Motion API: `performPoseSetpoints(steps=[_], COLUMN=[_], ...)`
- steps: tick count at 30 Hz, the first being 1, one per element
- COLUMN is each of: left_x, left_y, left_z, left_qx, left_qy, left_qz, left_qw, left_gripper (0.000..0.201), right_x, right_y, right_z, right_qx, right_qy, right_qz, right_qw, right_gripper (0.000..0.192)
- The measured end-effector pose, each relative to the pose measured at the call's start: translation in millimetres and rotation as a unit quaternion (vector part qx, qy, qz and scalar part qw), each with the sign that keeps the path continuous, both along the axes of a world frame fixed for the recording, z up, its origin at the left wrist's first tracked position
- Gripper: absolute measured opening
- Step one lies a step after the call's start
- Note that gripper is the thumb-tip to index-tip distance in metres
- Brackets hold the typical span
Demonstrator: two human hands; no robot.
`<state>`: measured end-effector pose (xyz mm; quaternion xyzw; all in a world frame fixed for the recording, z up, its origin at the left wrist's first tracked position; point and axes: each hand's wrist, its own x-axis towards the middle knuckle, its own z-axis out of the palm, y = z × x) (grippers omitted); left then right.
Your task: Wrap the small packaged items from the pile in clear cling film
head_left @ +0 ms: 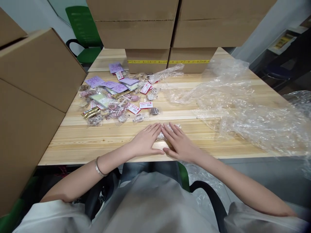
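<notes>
Fingers [155, 128] beside scattered packets [116, 97], plastic wrap [243, 106]

A pale wooden table [97, 139] fills the centre. Stacked cardboard boxes [155, 29] rise at twelve o'clock, more cartons [31, 97] at nine. A green chair [84, 35] stands at eleven before a light wall [272, 22]; grey floor [267, 174] shows at four.

small clear plastic packet [162, 133], flat on wooden table near front edge, mostly covered by both hands, only crinkly bit peeking out between fingertips, roughly 6 o'clock from packet pile
</notes>
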<state>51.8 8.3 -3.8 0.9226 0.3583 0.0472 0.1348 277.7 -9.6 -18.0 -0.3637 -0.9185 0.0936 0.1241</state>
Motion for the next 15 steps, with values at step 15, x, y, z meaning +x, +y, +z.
performPoseSetpoints(steps=[15], left_x=[29], left_y=[34], left_z=[54.4], left_qx=[-0.241], left_qy=[-0.184], left_qz=[-0.017], left_qw=[0.953], left_gripper=[0.048], right_x=[51], right_y=[26], right_z=[34.6], right_qx=[-0.333], right_qy=[0.329], right_qz=[-0.125], right_qw=[0.875], right_gripper=[0.047])
